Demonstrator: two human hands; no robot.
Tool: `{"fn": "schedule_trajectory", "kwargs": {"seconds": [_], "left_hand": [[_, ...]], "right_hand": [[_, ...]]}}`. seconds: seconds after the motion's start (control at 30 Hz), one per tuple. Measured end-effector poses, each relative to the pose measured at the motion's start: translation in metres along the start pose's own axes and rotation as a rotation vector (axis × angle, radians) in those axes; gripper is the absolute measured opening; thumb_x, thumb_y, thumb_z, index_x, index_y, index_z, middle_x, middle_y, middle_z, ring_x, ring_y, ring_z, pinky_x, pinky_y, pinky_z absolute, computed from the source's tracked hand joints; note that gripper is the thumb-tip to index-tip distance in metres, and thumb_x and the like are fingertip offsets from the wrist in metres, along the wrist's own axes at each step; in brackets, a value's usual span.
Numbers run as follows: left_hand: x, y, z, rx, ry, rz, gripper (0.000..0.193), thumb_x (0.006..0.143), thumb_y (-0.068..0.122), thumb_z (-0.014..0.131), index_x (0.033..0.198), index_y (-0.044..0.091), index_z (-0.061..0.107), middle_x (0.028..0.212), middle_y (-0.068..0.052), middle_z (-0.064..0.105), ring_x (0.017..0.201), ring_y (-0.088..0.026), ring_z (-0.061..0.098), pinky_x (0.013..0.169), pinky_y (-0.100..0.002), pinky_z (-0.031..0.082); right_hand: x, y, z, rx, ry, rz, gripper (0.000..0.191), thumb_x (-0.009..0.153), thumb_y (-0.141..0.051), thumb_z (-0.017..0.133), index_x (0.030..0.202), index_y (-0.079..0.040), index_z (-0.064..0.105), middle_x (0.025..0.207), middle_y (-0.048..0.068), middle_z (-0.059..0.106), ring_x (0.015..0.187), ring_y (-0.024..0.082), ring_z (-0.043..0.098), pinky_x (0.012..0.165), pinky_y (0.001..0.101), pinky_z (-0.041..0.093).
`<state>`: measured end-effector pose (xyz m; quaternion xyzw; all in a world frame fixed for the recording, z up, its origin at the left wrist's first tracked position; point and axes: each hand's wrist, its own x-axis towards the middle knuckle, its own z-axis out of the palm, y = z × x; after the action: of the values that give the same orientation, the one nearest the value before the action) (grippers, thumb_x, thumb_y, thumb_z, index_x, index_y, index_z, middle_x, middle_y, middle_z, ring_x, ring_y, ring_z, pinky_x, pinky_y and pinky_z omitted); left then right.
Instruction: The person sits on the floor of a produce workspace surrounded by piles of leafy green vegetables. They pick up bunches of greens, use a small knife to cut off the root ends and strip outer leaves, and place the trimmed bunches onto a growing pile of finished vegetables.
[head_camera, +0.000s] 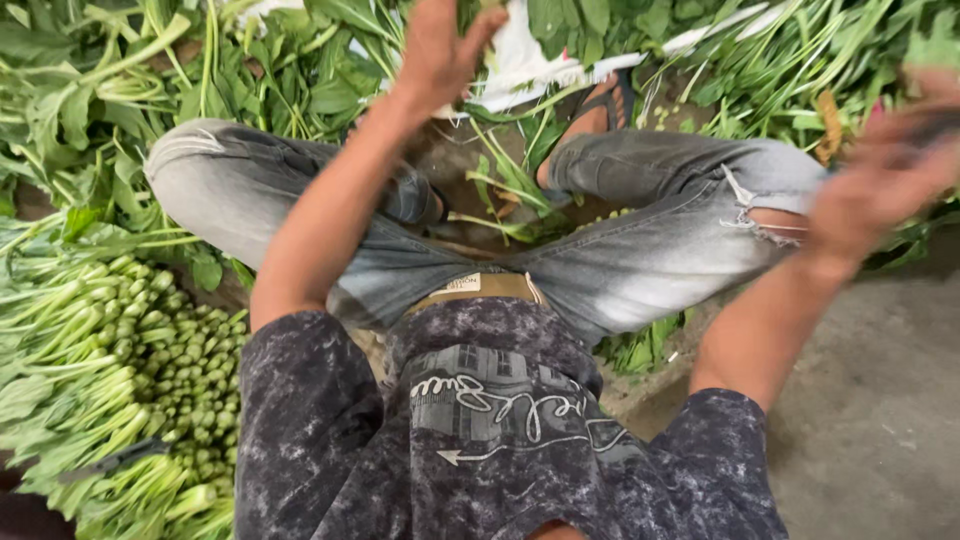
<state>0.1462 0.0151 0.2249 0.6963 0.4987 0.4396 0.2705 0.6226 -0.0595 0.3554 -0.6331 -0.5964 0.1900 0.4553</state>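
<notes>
I see the left hand (440, 50) raised at the top of the view, fingers loosely curled, reaching into the loose leafy greens (300, 60) and just in front of a white plastic bag (520, 60). Can't tell if it actually grips a stem or the bag; the fingertips run out of the picture. The right hand (885, 170) is out at the right edge, heavily motion-blurred. It looks half-closed with something dark near the fingers, but I can't tell what or whether it is held.

The loose greens spread across the whole top of the view, long pale stems and broad leaves, piled on the ground beyond the knees. A few loose stalks (510, 190) lie between the legs.

The person sits cross-legged in faded grey ripped jeans (640, 260), a dark mottled printed shirt (500, 430) and a tan belt (480, 288). A sandalled foot (595, 110) shows near the top centre, beside the bag.

On the left, a stack of bundled greens (130, 370) lies with cut stem ends lined up facing the person, close beside the left thigh. More greens (800, 50) sit at the top right, behind the right hand. Bare grey concrete floor (880, 420) is at the lower right.
</notes>
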Motion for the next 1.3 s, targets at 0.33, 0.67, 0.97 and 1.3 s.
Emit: {"fn": "schedule_trajectory", "kwargs": {"seconds": [0.33,0.67,0.97,1.3], "left_hand": [[-0.035,0.081,-0.022,-1.289,-0.238,-0.475,0.057,0.115,0.051,0.035,0.149,0.006,0.050,0.102,-0.003,0.058,0.088,-0.014,0.059,0.079,-0.030,0.052],[-0.046,0.082,-0.023,-1.319,-0.366,-0.516,0.039,0.116,0.045,0.038,0.127,0.010,0.052,0.099,-0.004,0.058,0.077,-0.011,0.051,0.067,-0.027,0.043],[-0.050,0.098,-0.032,-1.218,-0.409,-0.441,0.046,0.116,0.048,0.034,0.111,0.007,0.053,0.083,-0.004,0.057,0.062,-0.008,0.047,0.055,-0.023,0.038],[-0.056,0.093,-0.026,-1.214,-0.388,-0.442,0.049,0.115,0.051,0.038,0.112,0.006,0.055,0.092,-0.002,0.057,0.074,-0.007,0.051,0.058,-0.024,0.040]], "right_hand": [[-0.049,-0.168,0.144,-0.100,-0.634,-0.202,0.052,0.118,-0.053,0.053,0.123,-0.001,0.055,0.094,0.014,0.067,0.082,0.031,0.069,0.073,0.0383,0.053],[-0.064,-0.182,0.173,-0.191,-0.540,-0.339,0.049,0.112,-0.053,0.061,0.116,-0.004,0.057,0.092,0.014,0.068,0.080,0.035,0.069,0.072,0.0436,0.054],[-0.063,-0.189,0.180,-0.220,-0.547,-0.416,0.051,0.114,-0.054,0.061,0.115,-0.003,0.058,0.088,0.012,0.066,0.080,0.034,0.069,0.071,0.0426,0.054],[-0.057,-0.194,0.176,-0.225,-0.560,-0.498,0.048,0.112,-0.051,0.066,0.109,-0.004,0.060,0.092,0.010,0.067,0.080,0.032,0.069,0.069,0.0414,0.053]]}}
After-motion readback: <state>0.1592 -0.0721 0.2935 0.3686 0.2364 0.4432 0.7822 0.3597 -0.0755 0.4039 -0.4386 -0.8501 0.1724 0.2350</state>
